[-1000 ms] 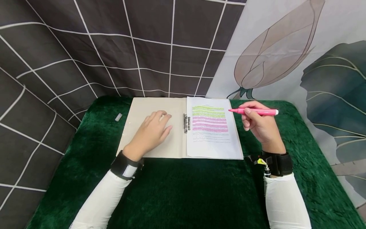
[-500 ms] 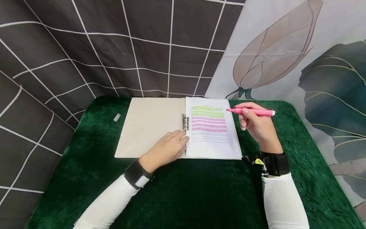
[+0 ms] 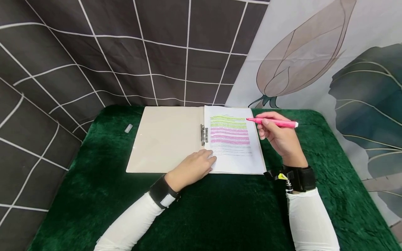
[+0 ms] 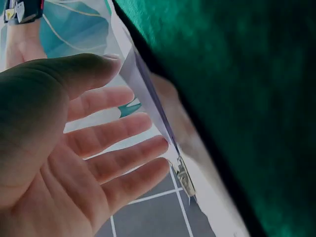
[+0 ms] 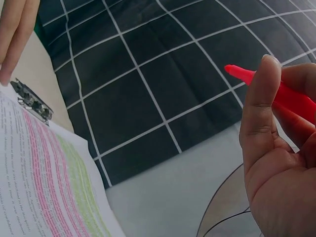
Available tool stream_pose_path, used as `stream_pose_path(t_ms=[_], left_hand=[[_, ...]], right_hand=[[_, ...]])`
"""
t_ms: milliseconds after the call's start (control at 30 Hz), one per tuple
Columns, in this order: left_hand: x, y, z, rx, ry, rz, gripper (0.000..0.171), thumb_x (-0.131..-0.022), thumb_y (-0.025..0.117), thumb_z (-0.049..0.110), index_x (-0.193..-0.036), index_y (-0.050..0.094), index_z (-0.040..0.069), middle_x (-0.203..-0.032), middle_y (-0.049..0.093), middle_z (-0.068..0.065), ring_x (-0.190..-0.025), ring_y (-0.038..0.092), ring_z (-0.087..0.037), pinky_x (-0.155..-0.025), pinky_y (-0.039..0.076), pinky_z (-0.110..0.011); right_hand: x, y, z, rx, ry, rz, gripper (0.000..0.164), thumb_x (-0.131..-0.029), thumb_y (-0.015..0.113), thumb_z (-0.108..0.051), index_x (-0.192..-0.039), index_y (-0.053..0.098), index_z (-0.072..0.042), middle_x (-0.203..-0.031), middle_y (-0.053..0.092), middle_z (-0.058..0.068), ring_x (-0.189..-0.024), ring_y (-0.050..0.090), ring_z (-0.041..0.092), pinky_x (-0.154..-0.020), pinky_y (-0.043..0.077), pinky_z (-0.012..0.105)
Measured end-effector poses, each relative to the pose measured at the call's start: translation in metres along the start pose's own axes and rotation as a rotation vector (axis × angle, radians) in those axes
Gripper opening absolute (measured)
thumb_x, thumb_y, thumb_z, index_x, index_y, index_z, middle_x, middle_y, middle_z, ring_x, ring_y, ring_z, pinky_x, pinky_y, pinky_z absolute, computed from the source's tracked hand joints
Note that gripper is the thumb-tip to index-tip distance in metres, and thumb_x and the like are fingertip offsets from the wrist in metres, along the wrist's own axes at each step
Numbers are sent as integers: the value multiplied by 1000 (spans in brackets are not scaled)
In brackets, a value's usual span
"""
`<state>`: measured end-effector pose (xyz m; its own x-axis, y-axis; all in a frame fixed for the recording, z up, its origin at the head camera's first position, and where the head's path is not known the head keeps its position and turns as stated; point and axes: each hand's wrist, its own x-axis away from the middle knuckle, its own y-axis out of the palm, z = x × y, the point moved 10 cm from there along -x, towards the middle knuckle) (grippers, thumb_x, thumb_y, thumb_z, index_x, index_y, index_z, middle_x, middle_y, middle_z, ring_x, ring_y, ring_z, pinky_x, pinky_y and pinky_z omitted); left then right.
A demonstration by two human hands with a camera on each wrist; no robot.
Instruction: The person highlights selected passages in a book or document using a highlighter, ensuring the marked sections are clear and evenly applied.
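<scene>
An open folder (image 3: 163,139) lies flat, with printed sheets (image 3: 232,162) under a metal clip (image 3: 204,135) at its spine. Yellow-green lines mark the upper text (image 3: 228,122) and pink lines the text below (image 3: 230,136); the lowest lines are unmarked. My left hand (image 3: 193,167) is at the lower left corner of the sheets, fingers extended, its fingertips right at the paper. In the left wrist view, the fingers (image 4: 118,131) are straight and spread. My right hand (image 3: 281,137) pinches an uncapped pink highlighter (image 3: 276,122) between thumb and fingers, its tip over the page's upper right.
A small whitish block (image 3: 128,128) lies left of the folder on the green plush cloth (image 3: 220,212). A dark gridded curtain (image 3: 163,52) and a pale floral one (image 3: 301,69) hang close behind the table. Black straps (image 3: 299,179) circle both wrists.
My left hand has moved from the folder's left cover, right and toward me, to the sheets' lower corner. My right hand has drifted slightly left with the highlighter, its tip now over the page.
</scene>
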<state>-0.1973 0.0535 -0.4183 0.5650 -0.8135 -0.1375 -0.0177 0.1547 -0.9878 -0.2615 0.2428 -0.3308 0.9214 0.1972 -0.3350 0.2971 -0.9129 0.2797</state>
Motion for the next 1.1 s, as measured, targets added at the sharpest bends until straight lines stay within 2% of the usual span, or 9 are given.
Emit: stream_pose_path(t_ms=[233,333,567,667,833,1100], left_hand=[[2,11,1,3,-2,-47,36,-93,64,24,-125,62,8,-136,58,-17,-121,55,-30,-97,52,-38],[3,13,1,-2,-3,-62,35,-93,63,22,-126,62,8,-138,57,-16,-123,54,-31,-99,50,-39],[3,16,0,0,-10,-84,35,-95,62,22,-128,62,10,-141,56,-14,-127,52,-31,-103,47,-40],[2,17,-1,-8,-9,-95,35,-95,62,22,-128,62,10,-140,57,-13,-127,52,-31,-104,46,-40],[2,19,-3,4,-23,-117,35,-95,61,21,-129,62,11,-141,56,-13,-128,51,-31,-105,45,-40],[3,19,-4,54,-57,-130,37,-96,61,20,-131,60,9,-143,54,-13,-130,48,-31,-107,43,-41]], right_hand=[[-2,4,16,-13,28,-22,21,-97,44,12,-107,62,9,-82,69,11,-60,61,17,-58,58,19],[-3,5,23,14,48,-20,21,-96,46,12,-106,64,6,-80,67,10,-58,60,16,-56,56,17],[-4,9,30,19,50,-24,20,-94,46,16,-106,61,9,-80,67,9,-58,57,16,-55,55,17],[-3,6,37,49,77,6,17,-95,50,11,-105,62,6,-78,64,8,-57,56,15,-54,54,16],[-2,4,61,158,188,41,12,-94,58,0,-106,61,1,-76,60,7,-57,55,13,-53,53,14],[-2,-2,92,204,305,132,24,-92,66,-16,-108,59,0,-78,61,8,-59,57,14,-55,55,17]])
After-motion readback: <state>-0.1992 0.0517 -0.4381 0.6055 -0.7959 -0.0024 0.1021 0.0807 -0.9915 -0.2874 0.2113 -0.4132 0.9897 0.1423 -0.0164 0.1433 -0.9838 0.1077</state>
